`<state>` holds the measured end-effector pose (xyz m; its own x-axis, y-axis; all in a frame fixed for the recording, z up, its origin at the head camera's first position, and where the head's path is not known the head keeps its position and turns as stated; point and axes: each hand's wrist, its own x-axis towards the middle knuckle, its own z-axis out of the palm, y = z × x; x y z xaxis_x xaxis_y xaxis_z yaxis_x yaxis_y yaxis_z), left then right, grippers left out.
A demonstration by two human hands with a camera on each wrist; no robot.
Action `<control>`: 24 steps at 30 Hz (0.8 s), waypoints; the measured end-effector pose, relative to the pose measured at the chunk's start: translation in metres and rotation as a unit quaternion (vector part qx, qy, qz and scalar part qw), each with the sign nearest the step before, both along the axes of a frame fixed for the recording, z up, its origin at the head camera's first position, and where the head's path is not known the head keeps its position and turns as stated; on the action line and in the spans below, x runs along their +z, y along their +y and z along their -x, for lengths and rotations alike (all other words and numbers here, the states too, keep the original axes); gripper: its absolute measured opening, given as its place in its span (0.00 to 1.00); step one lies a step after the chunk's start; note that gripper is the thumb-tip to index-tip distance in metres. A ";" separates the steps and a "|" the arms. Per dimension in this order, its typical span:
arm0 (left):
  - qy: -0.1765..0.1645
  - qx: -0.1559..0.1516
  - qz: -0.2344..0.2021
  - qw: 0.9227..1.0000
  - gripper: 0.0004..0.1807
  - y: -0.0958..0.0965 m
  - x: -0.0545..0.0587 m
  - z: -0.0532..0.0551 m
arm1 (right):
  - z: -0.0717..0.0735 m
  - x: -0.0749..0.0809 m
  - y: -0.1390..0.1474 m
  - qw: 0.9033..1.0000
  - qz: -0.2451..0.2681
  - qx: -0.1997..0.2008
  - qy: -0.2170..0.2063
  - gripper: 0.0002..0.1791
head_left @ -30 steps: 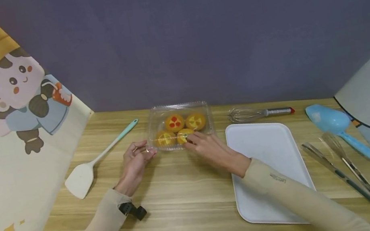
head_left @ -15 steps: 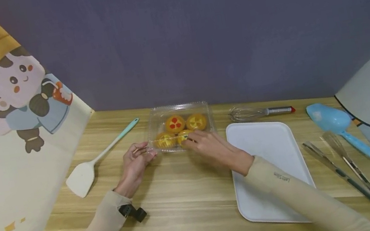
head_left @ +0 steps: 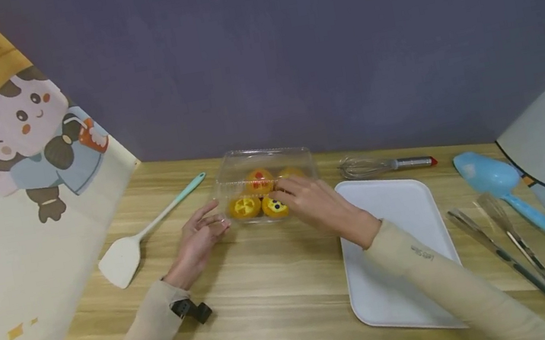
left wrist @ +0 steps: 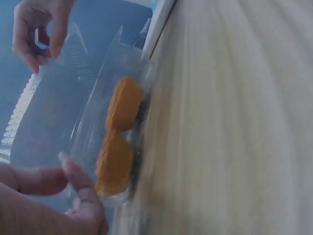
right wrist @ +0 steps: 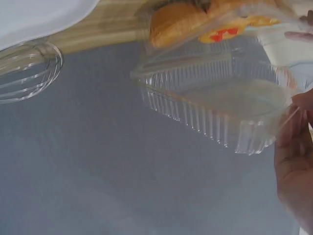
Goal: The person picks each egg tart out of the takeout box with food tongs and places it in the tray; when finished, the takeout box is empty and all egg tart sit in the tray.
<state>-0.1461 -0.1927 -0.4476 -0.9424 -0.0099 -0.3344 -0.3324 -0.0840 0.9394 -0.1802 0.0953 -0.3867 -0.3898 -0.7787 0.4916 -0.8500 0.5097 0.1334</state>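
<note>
A clear plastic clamshell box (head_left: 227, 206) stands at the back of the table, its lid (head_left: 263, 162) raised at the front. Inside sit several small round pastries with orange-brown sides: a red-topped pastry (head_left: 259, 178), a yellow-topped pastry (head_left: 245, 207) and a pastry with blue dots (head_left: 275, 206) among them. My right hand (head_left: 318, 201) pinches the front edge of the lid, as the right wrist view also shows on the lid (right wrist: 220, 105). At the box's front left corner, my left hand (head_left: 198, 241) holds the edge between thumb and fingers.
A white tray (head_left: 406, 292) lies right of the box, partly under the right forearm. Behind it is a whisk (head_left: 369, 167). A blue scoop (head_left: 486, 173) and metal tongs (head_left: 515, 264) lie at the far right, a white spatula (head_left: 122, 261) at the left. A dark wall (head_left: 307, 56) rises behind.
The lid's front edge has come up and back with my right hand, uncovering the front pastries. My left hand stays at the box's corner.
</note>
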 end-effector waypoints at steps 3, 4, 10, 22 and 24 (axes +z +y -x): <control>-0.010 -0.030 0.012 0.999 0.36 -0.002 0.004 0.006 | 0.003 0.005 0.006 1.000 0.019 -0.012 0.008 0.13; -0.011 -0.038 0.017 0.999 0.35 -0.002 0.005 0.009 | 0.004 0.008 0.008 0.999 0.026 -0.019 0.011 0.12; 0.019 -0.068 0.102 0.992 0.31 -0.009 0.009 0.030 | 0.012 0.021 0.025 0.996 0.075 -0.048 0.012 0.05; 0.054 -0.095 0.123 0.986 0.33 -0.012 0.008 0.063 | 0.022 0.034 0.054 0.983 0.139 -0.109 -0.057 0.11; 0.060 -0.101 0.125 0.985 0.34 -0.013 0.008 0.064 | 0.025 0.035 0.059 0.978 0.158 -0.116 -0.077 0.13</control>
<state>-0.2106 -0.2053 -0.4392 -0.9661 0.1151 -0.2310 -0.2034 0.2114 0.9560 -0.2054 0.1538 -0.3513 -0.6265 -0.4794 0.6145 -0.7041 0.6862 -0.1825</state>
